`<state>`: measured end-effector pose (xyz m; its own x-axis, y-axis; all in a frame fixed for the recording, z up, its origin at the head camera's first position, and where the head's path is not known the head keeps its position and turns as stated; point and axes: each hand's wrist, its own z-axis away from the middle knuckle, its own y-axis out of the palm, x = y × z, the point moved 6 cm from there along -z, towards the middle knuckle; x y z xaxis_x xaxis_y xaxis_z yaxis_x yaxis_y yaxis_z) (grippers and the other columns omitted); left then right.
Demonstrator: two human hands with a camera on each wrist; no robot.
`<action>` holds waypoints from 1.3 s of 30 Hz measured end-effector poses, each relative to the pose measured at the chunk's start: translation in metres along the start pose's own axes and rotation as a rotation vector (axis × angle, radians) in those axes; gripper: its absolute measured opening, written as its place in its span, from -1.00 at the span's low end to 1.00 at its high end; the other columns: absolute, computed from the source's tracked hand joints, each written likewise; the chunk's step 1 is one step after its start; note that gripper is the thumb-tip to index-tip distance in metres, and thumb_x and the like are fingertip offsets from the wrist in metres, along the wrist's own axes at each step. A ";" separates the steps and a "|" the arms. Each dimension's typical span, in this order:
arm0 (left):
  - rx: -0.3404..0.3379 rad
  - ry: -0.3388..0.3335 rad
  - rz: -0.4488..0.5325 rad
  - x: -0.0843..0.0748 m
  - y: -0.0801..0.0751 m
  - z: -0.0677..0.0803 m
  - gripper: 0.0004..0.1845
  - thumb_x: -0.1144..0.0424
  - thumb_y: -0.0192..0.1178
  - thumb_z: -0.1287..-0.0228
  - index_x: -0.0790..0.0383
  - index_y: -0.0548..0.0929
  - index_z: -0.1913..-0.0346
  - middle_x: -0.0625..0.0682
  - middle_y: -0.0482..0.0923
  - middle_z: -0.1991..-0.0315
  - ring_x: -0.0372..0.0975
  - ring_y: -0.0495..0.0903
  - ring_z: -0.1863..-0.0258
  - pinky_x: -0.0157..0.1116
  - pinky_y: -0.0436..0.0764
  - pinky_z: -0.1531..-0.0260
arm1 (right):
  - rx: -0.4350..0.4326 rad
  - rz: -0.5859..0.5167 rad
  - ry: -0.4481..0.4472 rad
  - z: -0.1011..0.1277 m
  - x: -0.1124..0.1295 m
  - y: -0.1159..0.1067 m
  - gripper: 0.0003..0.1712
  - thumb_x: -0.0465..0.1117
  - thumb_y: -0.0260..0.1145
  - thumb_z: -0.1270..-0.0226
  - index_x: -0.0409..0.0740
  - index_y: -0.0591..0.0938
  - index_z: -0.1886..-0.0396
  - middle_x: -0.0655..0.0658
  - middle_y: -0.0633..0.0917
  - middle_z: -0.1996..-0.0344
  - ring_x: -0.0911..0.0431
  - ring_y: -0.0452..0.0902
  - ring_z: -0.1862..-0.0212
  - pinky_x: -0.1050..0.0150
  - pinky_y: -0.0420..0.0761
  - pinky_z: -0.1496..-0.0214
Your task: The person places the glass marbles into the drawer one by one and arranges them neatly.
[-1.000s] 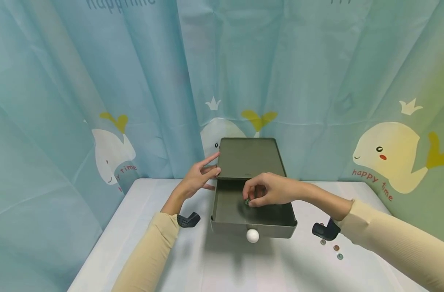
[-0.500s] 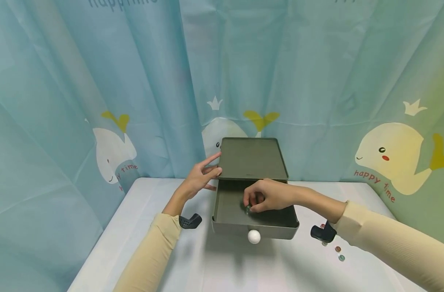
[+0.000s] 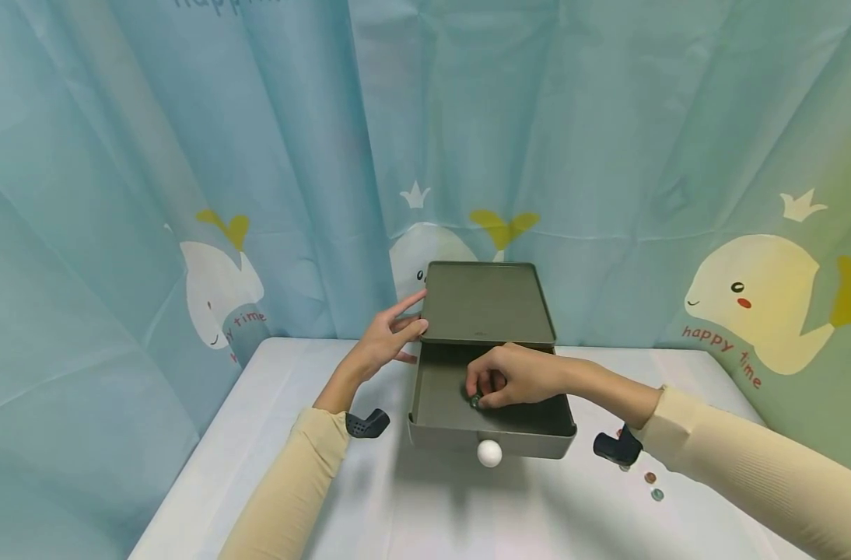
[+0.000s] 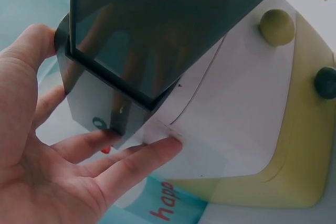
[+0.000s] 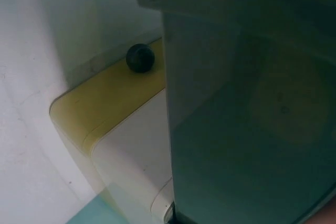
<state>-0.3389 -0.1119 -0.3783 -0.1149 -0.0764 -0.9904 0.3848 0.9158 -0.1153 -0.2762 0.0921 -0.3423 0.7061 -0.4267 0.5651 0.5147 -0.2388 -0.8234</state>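
In the head view, a dark green drawer (image 3: pixel 432 389) is pulled out below the dark green top (image 3: pixel 488 303) of a drawer unit. A white ball knob (image 3: pixel 489 453) sits on its front. Inside the drawer, my right hand (image 3: pixel 520 377) pinches a small round dark green piece (image 3: pixel 475 401), low over the drawer floor; whether it touches the floor I cannot tell. My left hand (image 3: pixel 383 342) rests with spread fingers against the unit's left side, and the left wrist view shows its fingers (image 4: pixel 139 166) along the side. The right wrist view barely shows the right hand.
Below, the unit has a white drawer (image 4: pixel 252 93) with a yellow-green knob (image 4: pixel 277 27) and a yellow drawer (image 5: pixel 113 100) with a dark knob (image 5: pixel 140 58). Several small round pieces, including a greenish one (image 3: pixel 657 495), lie on the white table (image 3: pixel 369 513) at right. A curtain (image 3: pixel 593 155) hangs behind.
My right hand has moved slightly lower and toward the drawer's front, still pinching the small round piece. The left hand stays against the unit.
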 end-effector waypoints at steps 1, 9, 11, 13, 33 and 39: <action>0.000 0.000 -0.001 0.000 0.000 0.000 -0.33 0.17 0.19 -0.53 -0.21 0.25 -0.61 0.26 0.27 -0.51 0.16 0.41 -0.37 0.10 0.72 0.09 | -0.001 0.001 0.000 0.000 0.000 0.000 -0.88 -0.26 0.45 -0.34 0.04 0.72 0.20 0.16 0.63 0.44 0.30 0.51 0.45 0.35 0.57 0.36; -0.001 0.002 -0.003 0.000 0.000 0.000 -0.33 0.18 0.18 -0.55 -0.21 0.25 -0.61 0.25 0.34 -0.47 0.17 0.43 -0.34 0.11 0.72 0.09 | -0.002 0.003 -0.013 -0.001 0.001 0.001 -0.89 -0.28 0.45 -0.35 0.02 0.72 0.21 0.16 0.63 0.45 0.30 0.49 0.46 0.36 0.57 0.36; -0.004 0.001 -0.003 0.001 0.000 -0.001 -0.34 0.18 0.18 -0.55 -0.22 0.26 -0.60 0.24 0.35 -0.47 0.17 0.43 -0.34 0.12 0.72 0.09 | 0.000 0.001 -0.012 -0.001 0.000 0.001 -0.89 -0.28 0.45 -0.35 0.02 0.72 0.21 0.16 0.63 0.44 0.30 0.49 0.46 0.36 0.56 0.37; -0.004 0.004 -0.005 0.001 0.000 -0.001 -0.34 0.18 0.18 -0.55 -0.22 0.26 -0.60 0.25 0.35 -0.47 0.18 0.43 -0.35 0.12 0.72 0.09 | 0.002 0.003 -0.011 -0.001 0.000 0.002 -0.89 -0.28 0.45 -0.35 0.02 0.71 0.20 0.16 0.63 0.44 0.30 0.49 0.45 0.36 0.56 0.36; -0.013 0.011 -0.012 0.001 0.001 0.000 -0.34 0.17 0.19 -0.54 -0.22 0.27 -0.60 0.26 0.36 -0.45 0.16 0.44 -0.34 0.11 0.72 0.10 | -0.002 0.021 -0.022 -0.001 0.002 0.003 -0.89 -0.28 0.45 -0.34 0.01 0.71 0.21 0.17 0.63 0.44 0.32 0.49 0.45 0.37 0.56 0.36; -0.018 0.011 -0.007 0.001 0.001 0.000 -0.34 0.16 0.19 -0.53 -0.21 0.27 -0.60 0.28 0.37 -0.44 0.17 0.45 -0.33 0.11 0.73 0.11 | 0.012 0.018 -0.016 0.000 0.003 0.003 -0.89 -0.26 0.46 -0.35 0.02 0.71 0.20 0.16 0.63 0.44 0.32 0.49 0.47 0.37 0.57 0.36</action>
<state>-0.3385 -0.1111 -0.3791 -0.1276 -0.0791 -0.9887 0.3676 0.9221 -0.1212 -0.2727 0.0896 -0.3425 0.7229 -0.4166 0.5512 0.5077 -0.2208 -0.8327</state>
